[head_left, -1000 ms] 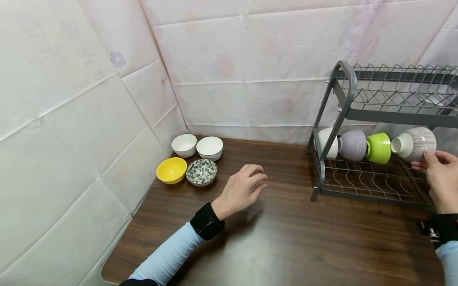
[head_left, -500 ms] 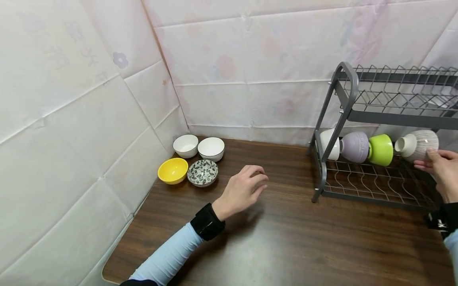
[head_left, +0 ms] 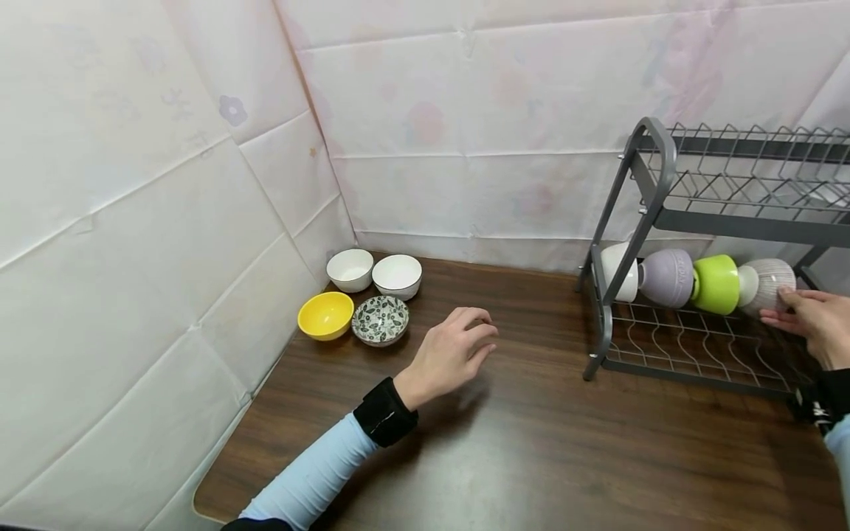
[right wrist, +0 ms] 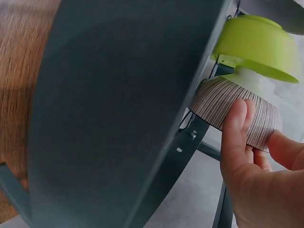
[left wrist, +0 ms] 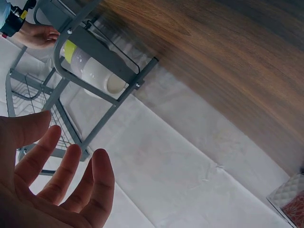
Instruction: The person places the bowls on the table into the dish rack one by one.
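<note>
Head view: right hand (head_left: pixel 823 323), extended from the right edge, pinches the grey-striped white bowl (head_left: pixel 772 282), which lies sideways on the lower tier of the dark grey metal rack (head_left: pixel 744 227), foot towards the glossy lime-green bowl (head_left: pixel 716 285). Left hand (head_left: pixel 446 358) hovers above the brown wood-grain worktop (head_left: pixel 531 450), grip loosely bent, holding nothing. Rack cut off at right.

Left wrist view: left fingers relaxed, spread; striped bowl hard to make out.

Right wrist view: grip narrowed on the striped bowl's rim, some fingertips hidden.
</note>
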Demonstrator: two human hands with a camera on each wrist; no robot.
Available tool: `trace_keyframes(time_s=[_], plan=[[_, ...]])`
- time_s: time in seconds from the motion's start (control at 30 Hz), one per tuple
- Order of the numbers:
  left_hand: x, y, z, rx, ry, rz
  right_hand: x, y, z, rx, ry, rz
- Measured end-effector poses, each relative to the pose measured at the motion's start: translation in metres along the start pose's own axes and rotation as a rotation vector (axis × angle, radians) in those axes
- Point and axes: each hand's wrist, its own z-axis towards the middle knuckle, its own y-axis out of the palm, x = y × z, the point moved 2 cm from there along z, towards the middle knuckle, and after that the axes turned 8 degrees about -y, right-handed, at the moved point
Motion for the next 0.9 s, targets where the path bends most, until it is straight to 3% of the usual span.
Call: trace_keyframes(time_s=[0.37, 0.6, 0.9], plan=[[0.001, 0.001, -0.002, -0.011, -0.005, -0.001, 0.007, -0.002, 0.005, -0.055, -0.004, -0.054], [0.002, 0.000, 0.001, -0.003, 0.002, -0.002, 0.004, 0.003, 0.006, 0.020, -0.011, -0.127], [0.002, 0.002, -0.003, -0.012, -0.006, 0.000, 0.001, 0.008, -0.009, 0.055, -0.060, -0.196]])
